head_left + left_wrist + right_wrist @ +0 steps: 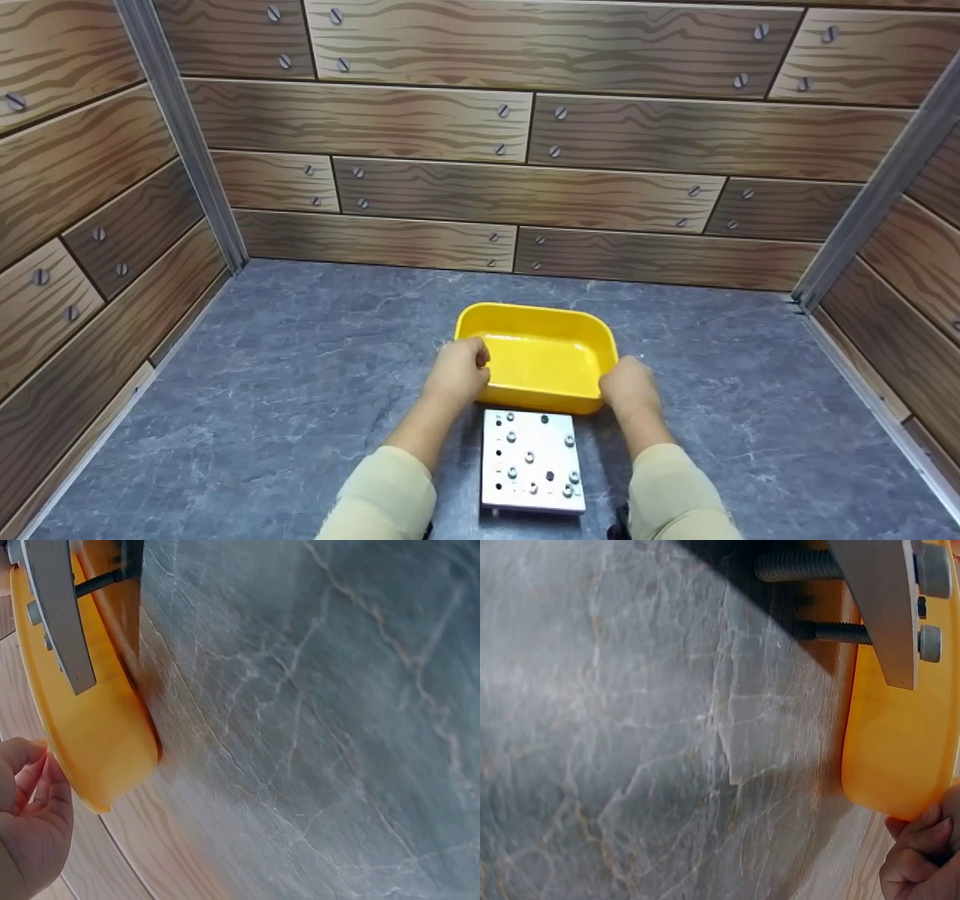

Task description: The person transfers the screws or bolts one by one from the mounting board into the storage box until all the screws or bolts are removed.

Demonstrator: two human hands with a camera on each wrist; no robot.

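Observation:
A yellow rectangular plastic tray [536,401] with rounded corners lies on the grey marbled surface, and nothing is seen inside it. My left hand [459,373] pinches the tray's rim at its left side; the left wrist view shows that hand [37,817] with thumb and fingertips at the edge. At the opposite side my right hand [631,384] grips the rim, its fingers [922,840] curled at the corner in the right wrist view. Just in front of the tray, between the forearms, is a silver metal plate [544,450] with several bolts and holes.
The plate stands raised on bolts whose threaded ends [840,632] show beneath it. Wood-patterned panels [450,127] wall the back and both sides, with grey metal posts [184,135] at the corners. Grey marbled floor [262,390] stretches to either side.

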